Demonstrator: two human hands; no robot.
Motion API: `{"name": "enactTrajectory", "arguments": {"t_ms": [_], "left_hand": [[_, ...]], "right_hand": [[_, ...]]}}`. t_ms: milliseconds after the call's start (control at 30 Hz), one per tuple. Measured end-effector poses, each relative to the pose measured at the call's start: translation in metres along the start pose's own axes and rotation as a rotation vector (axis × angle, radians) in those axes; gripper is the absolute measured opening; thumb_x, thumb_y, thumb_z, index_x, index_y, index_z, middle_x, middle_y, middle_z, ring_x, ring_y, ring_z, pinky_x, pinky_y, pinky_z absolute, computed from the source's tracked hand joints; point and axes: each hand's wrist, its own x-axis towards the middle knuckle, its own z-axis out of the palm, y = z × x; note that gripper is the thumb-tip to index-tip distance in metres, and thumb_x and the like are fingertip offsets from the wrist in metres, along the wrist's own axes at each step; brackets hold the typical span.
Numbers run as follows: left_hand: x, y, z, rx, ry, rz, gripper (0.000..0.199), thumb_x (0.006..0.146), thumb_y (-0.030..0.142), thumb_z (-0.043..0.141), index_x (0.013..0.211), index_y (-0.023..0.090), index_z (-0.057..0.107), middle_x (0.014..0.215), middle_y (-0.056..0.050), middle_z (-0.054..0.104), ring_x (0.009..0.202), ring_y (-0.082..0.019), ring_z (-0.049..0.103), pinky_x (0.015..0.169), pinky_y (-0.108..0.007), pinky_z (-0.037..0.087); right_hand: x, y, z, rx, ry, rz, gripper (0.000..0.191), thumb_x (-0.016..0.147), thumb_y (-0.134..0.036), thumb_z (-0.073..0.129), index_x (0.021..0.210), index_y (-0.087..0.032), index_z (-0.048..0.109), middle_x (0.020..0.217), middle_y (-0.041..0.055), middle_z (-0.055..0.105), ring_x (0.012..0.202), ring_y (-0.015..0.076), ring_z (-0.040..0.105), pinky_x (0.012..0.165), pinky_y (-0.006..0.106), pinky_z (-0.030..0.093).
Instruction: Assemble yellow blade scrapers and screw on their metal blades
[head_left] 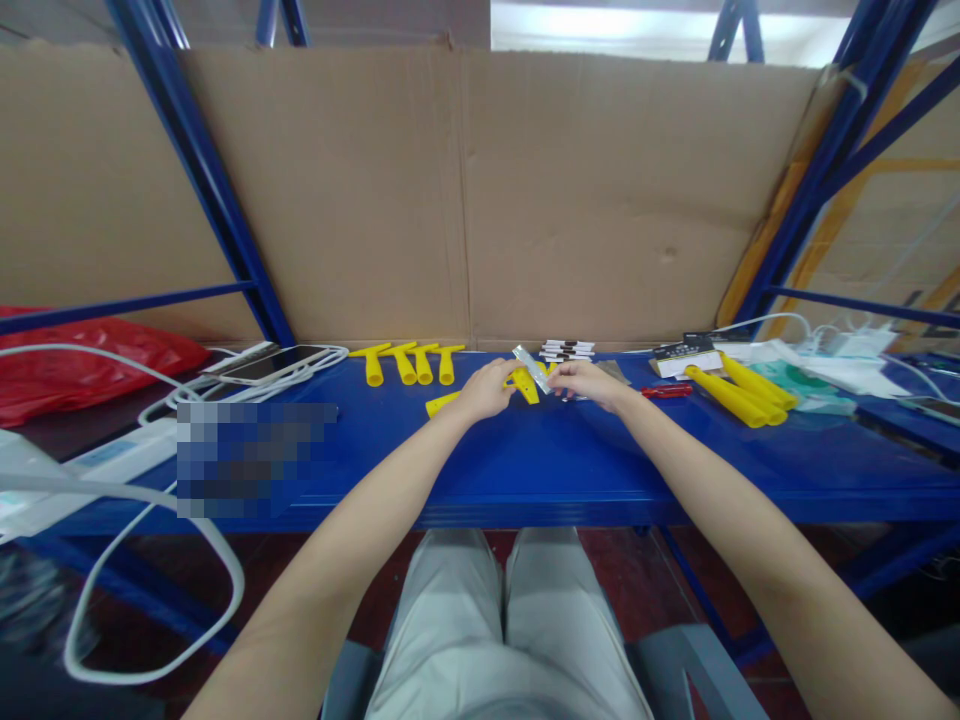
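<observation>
My left hand (489,391) is closed around a yellow T-shaped plastic tool. The tool's round handle end (441,403) sticks out to the left, and its crosswise head (527,386), marked with small dark holes, shows to the right of my fingers. My right hand (583,382) pinches a flat silver strip (532,369) by its lower right end. The strip slants across the yellow head; I cannot tell whether they touch. Behind my right hand, other small yellow parts are partly hidden. A red-handled tool (667,391) lies to the right of that hand.
Several yellow T-shaped tools (446,367) stand in a row at the back left. Small striped packs (567,350) lie behind my right hand. Yellow cone-shaped handles (731,395) and a small box (684,357) lie right. White cables (161,400) and a red bag (97,345) are left.
</observation>
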Motion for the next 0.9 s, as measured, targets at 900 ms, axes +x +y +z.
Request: {"name": "enactTrajectory", "arguments": {"t_ms": [900], "left_hand": [[0.001, -0.002, 0.002, 0.103, -0.111, 0.027, 0.036, 0.079, 0.012, 0.058, 0.114, 0.015, 0.062, 0.115, -0.01, 0.063, 0.108, -0.02, 0.058, 0.096, -0.03, 0.044]], "right_hand": [[0.016, 0.01, -0.016, 0.461, 0.328, -0.097, 0.025, 0.06, -0.026, 0.075, 0.056, -0.016, 0.053, 0.058, -0.0018, 0.056, 0.054, 0.0072, 0.05, 0.049, 0.019, 0.039]]}}
